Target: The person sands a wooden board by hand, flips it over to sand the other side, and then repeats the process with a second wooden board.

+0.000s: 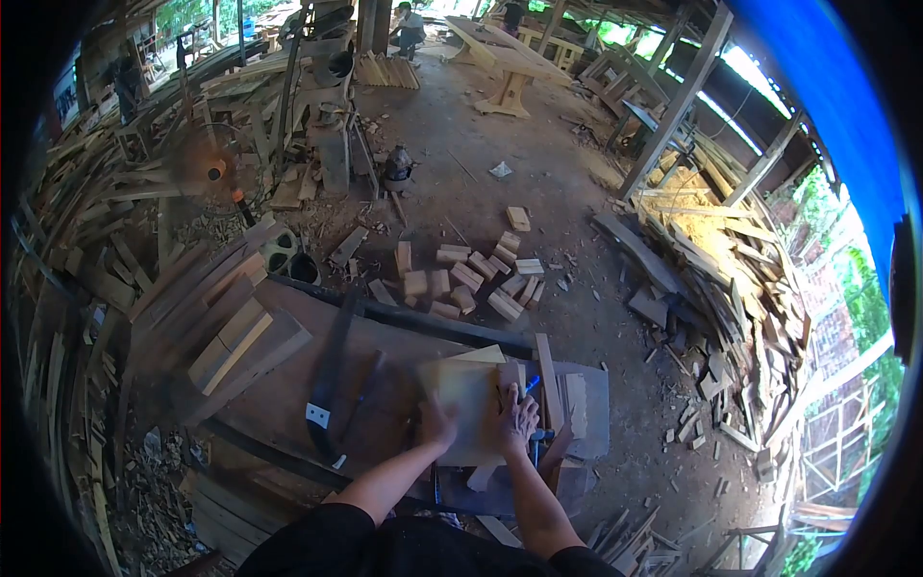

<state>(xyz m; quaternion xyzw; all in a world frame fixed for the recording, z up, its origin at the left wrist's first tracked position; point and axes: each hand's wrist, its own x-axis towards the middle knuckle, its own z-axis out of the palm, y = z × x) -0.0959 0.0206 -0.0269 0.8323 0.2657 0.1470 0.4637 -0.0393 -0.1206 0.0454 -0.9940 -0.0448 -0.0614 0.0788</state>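
Note:
My left hand (439, 426) is smeared by motion at the lower edge of a pale wooden board (450, 387), which is blurred too. Its fingers do not show clearly. To the right, my right hand (519, 420) lies with fingers stretched over the near end of a brown wood block (510, 373). A blue clamp-like piece (532, 385) shows just beside those fingertips. Both hands work over a brown bench top (279, 332), with upright wood strips (550, 380) right of my right hand.
Stacked boards (231, 346) lie on the bench's left end, near a dark bar with a white plate (317, 415). Beyond the bench, cut wood blocks (466, 277) are scattered on the floor. A blurred fan (214, 170) stands left. Farther back are a wooden table (510, 62) and a person (410, 29).

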